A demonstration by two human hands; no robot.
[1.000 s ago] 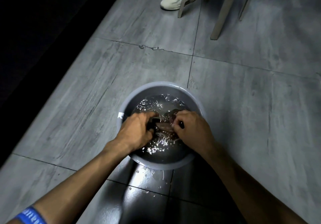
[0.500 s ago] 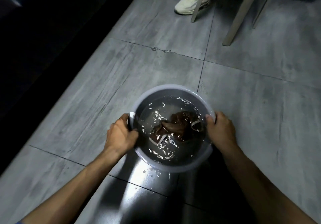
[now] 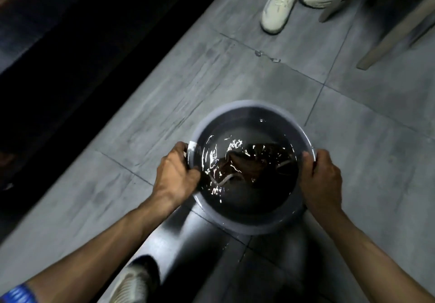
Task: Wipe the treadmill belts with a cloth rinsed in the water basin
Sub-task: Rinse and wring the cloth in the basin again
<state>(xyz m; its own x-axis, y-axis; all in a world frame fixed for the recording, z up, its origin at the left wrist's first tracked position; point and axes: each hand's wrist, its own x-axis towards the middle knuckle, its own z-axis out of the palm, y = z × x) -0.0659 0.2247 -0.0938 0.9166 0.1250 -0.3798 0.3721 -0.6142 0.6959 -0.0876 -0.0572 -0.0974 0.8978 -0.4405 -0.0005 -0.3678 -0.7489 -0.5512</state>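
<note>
— Basin first: the round grey plastic water basin [image 3: 253, 226] sits over the grey tiled floor [image 3: 235, 72], part-filled, and I judge it is being carried toward the treadmill.

— Then keep it level. The water is rippling, so tilting it would slop some onto the tiles.

— Both hands are set well apart on opposite sides of the rim. The left hand [image 3: 175, 175] grips the rim with its thumb hooked inside; the right hand [image 3: 321, 182] curls over the far edge.

— Good, even grip. And the cloth?

— The brown cloth with pale edging [image 3: 254, 168] lies soaking in the water, untouched.

— Walk slowly, watch the pale sneaker [image 3: 133, 281] below and the two cream sneakers [image 3: 280, 1] ahead.
</note>
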